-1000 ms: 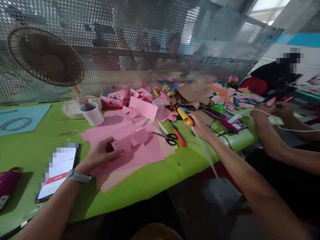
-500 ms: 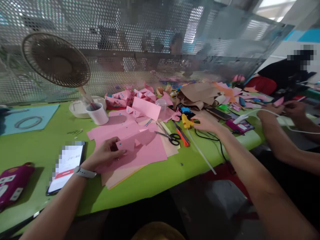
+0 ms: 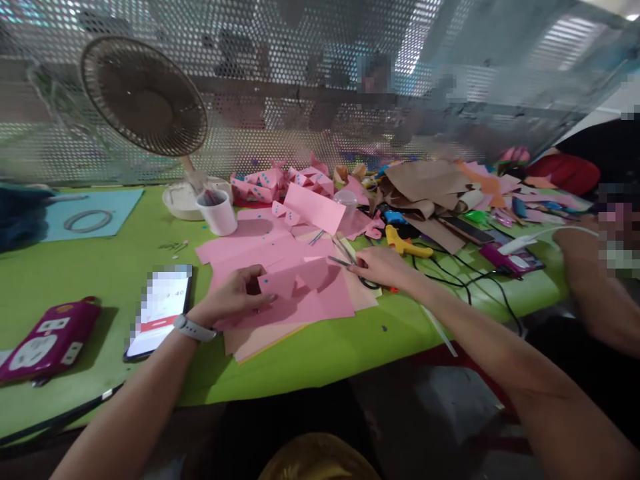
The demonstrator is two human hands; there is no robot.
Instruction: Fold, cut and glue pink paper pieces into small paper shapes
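My left hand (image 3: pixel 239 293), with a pale watch strap at the wrist, pinches a folded pink paper piece (image 3: pixel 280 280) marked with a blue dot. It is held just above pink paper sheets (image 3: pixel 330 303). My right hand (image 3: pixel 383 267) has its fingers closed at the scissors (image 3: pixel 340 261). The blades point left, toward the folded piece, and the hand partly hides the black handles. Behind my right hand lies a yellow glue gun (image 3: pixel 407 244), apart from it. A utility knife is mostly covered by the hand.
A white cup (image 3: pixel 217 215) stands before a fan (image 3: pixel 150 110). A phone (image 3: pixel 160 310) and a purple power strip (image 3: pixel 50 340) lie left. Dotted pink paper shapes (image 3: pixel 260 185) and brown paper (image 3: pixel 425 183) pile at the back. Black cables (image 3: pixel 467 283) and another person's arm (image 3: pixel 585 280) are right.
My right hand has let go of the yellow glue gun and come left to the scissors. The glue gun lies turned. My left hand still pinches the pink piece; the camera view has swung left.
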